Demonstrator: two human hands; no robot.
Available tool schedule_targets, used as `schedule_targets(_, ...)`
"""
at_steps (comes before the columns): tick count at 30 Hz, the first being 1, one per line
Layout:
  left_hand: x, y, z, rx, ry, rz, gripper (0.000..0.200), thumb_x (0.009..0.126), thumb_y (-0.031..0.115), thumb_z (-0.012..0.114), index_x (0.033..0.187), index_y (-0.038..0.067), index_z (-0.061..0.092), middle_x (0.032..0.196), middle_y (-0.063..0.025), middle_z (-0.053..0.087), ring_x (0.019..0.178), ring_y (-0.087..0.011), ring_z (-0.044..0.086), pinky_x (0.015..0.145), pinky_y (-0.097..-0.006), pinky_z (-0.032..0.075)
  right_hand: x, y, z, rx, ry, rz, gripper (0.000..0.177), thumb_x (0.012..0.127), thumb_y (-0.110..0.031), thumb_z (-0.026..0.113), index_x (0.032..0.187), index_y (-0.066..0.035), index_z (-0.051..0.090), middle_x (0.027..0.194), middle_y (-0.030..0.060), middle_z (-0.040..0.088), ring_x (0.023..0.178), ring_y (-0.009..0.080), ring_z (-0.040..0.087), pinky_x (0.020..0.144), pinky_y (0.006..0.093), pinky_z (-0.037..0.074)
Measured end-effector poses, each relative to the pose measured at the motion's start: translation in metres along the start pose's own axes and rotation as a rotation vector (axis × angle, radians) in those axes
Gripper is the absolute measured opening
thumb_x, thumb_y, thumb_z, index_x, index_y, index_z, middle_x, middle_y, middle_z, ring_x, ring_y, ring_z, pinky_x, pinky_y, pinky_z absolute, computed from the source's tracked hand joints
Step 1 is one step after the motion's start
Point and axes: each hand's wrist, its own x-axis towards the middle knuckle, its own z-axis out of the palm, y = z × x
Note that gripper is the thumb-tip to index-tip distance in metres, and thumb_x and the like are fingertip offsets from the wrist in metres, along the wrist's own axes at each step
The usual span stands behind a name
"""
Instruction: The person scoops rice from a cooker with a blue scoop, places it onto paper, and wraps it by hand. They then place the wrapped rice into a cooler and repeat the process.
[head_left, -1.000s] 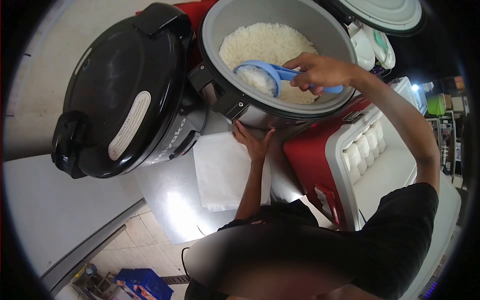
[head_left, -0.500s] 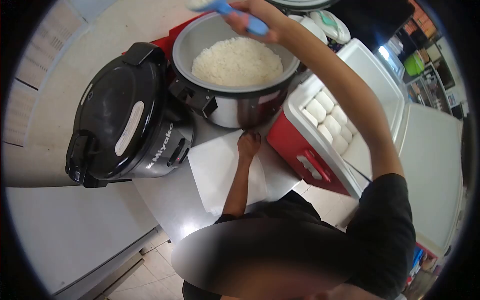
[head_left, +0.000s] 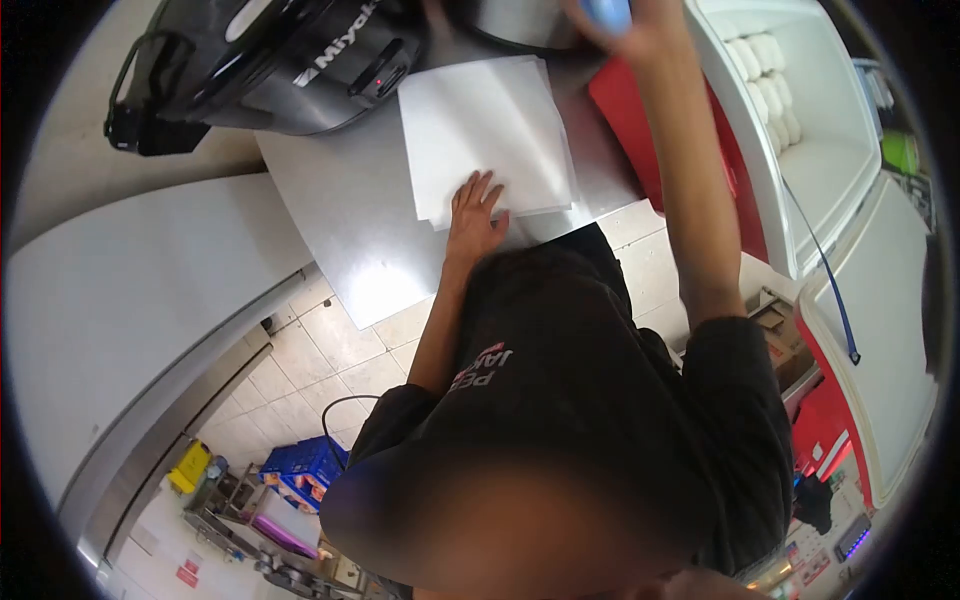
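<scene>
My left hand [head_left: 478, 215] lies with fingers spread on the near edge of a stack of white paper sheets [head_left: 485, 120] on the steel table. At the top edge, my right hand [head_left: 645, 30] is closed around a blue-handled rice paddle [head_left: 606, 12]. Only part of the handle shows; its blade is out of view and the hand is slightly blurred. Just beyond the paper stands the rice pot [head_left: 520, 22], of which only the lower side is visible. The rice inside is cut off by the frame.
A black Miyako rice cooker [head_left: 330, 65] stands left of the paper. Right of my right forearm is an open red and white cooler [head_left: 745, 190] holding white wrapped packs [head_left: 770, 90]. A white surface [head_left: 160, 270] extends at the left. Blue crates [head_left: 305, 470] sit on the floor behind.
My view has tilted down toward the table and floor. My left hand has moved from the sheets' far edge to their near edge and opened flat. My right hand still grips the paddle.
</scene>
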Motion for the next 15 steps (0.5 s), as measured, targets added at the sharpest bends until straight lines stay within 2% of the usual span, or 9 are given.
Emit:
schedule_targets(2, -0.008, -0.008, 0.002, 0.020, -0.029, 0.009, 0.043, 0.080, 0.020, 0.063, 0.121, 0.006, 0.056, 0.139, -0.0116, 0.043, 0.133, -0.0295, 0.033, 0.109, -0.0445, 0.026, -0.053, 0.055, 0.008, 0.212, 0.587, 0.074, 0.025, 0.097, -0.025, 0.041, 0.095, 0.000, 0.046, 0.072, 0.0044, 0.047, 0.046, 0.0085, 0.041, 0.035, 0.0193, 0.033)
schedule_targets(3, -0.008, -0.013, 0.003, 0.013, -0.039, 0.043, 0.045, 0.081, 0.021, 0.063, 0.123, 0.007, 0.055, 0.141, -0.0117, 0.041, 0.135, -0.0294, 0.031, 0.110, -0.0446, 0.024, -0.075, 0.083, 0.001, 0.018, 0.729, 0.092, 0.026, 0.097, -0.027, 0.041, 0.096, -0.002, 0.045, 0.075, 0.0040, 0.048, 0.046, 0.0075, 0.040, 0.034, 0.0191, 0.033)
schedule_targets(4, -0.010, -0.016, 0.004, 0.002, -0.053, 0.076, 0.046, 0.082, 0.023, 0.062, 0.125, 0.007, 0.054, 0.143, -0.0117, 0.038, 0.136, -0.0292, 0.029, 0.111, -0.0447, 0.022, -0.102, 0.107, -0.015, 0.019, 0.781, 0.123, 0.026, 0.096, -0.024, 0.043, 0.112, -0.004, 0.044, 0.076, 0.0033, 0.050, 0.046, 0.0061, 0.039, 0.037, 0.0191, 0.034)
schedule_targets(5, -0.009, -0.018, 0.005, -0.005, -0.043, 0.064, 0.046, 0.082, 0.023, 0.062, 0.125, 0.007, 0.054, 0.143, -0.0117, 0.038, 0.136, -0.0292, 0.029, 0.111, -0.0447, 0.022, -0.123, 0.129, -0.025, 0.080, 0.870, 0.154, 0.025, 0.096, -0.025, 0.043, 0.114, -0.008, 0.045, 0.075, 0.0021, 0.048, 0.046, 0.0055, 0.037, 0.038, 0.0192, 0.031)
schedule_targets(7, -0.005, -0.024, 0.002, -0.017, -0.089, 0.099, 0.044, 0.084, 0.022, 0.061, 0.125, 0.008, 0.054, 0.144, -0.0116, 0.037, 0.136, -0.0283, 0.029, 0.111, -0.0444, 0.022, -0.150, 0.170, -0.046, -0.068, 1.138, 0.202, 0.023, 0.097, -0.025, 0.043, 0.115, -0.012, 0.044, 0.074, 0.0010, 0.047, 0.047, 0.0055, 0.035, 0.043, 0.0200, 0.029)
schedule_targets(10, 0.000, -0.026, -0.001, -0.030, -0.138, 0.110, 0.042, 0.085, 0.022, 0.059, 0.124, 0.008, 0.055, 0.144, -0.0117, 0.038, 0.136, -0.0277, 0.030, 0.112, -0.0438, 0.022, -0.154, 0.196, -0.044, -0.476, 1.257, 0.200, 0.034, 0.096, -0.021, 0.047, 0.128, -0.009, 0.046, 0.072, 0.0001, 0.047, 0.049, 0.0077, 0.041, 0.043, 0.0231, 0.033)
schedule_targets(13, 0.000, -0.027, -0.003, -0.030, -0.137, 0.126, 0.039, 0.085, 0.020, 0.058, 0.122, 0.006, 0.056, 0.142, -0.0118, 0.040, 0.136, -0.0270, 0.030, 0.113, -0.0433, 0.022, -0.152, 0.201, -0.056, -0.747, 1.243, 0.280, 0.043, 0.094, -0.015, 0.050, 0.137, -0.010, 0.043, 0.072, 0.0034, 0.050, 0.049, 0.0143, 0.050, 0.043, 0.0274, 0.039)
schedule_targets(14, -0.002, -0.029, -0.003, -0.026, -0.135, 0.121, 0.039, 0.085, 0.020, 0.058, 0.122, 0.006, 0.056, 0.142, -0.0118, 0.040, 0.136, -0.0270, 0.030, 0.113, -0.0433, 0.022, -0.152, 0.204, -0.065, -0.745, 1.237, 0.283, 0.043, 0.094, -0.015, 0.050, 0.137, -0.010, 0.043, 0.072, 0.0034, 0.050, 0.049, 0.0143, 0.050, 0.043, 0.0274, 0.039)
schedule_targets(15, -0.004, -0.030, -0.002, -0.026, -0.123, 0.148, 0.038, 0.084, 0.017, 0.058, 0.120, 0.005, 0.057, 0.140, -0.0121, 0.042, 0.134, -0.0278, 0.033, 0.112, -0.0443, 0.023, -0.153, 0.206, -0.077, -1.395, 1.063, 0.109, 0.048, 0.092, -0.013, 0.051, 0.138, -0.013, 0.041, 0.073, 0.0058, 0.052, 0.050, 0.0185, 0.054, 0.044, 0.0303, 0.042)
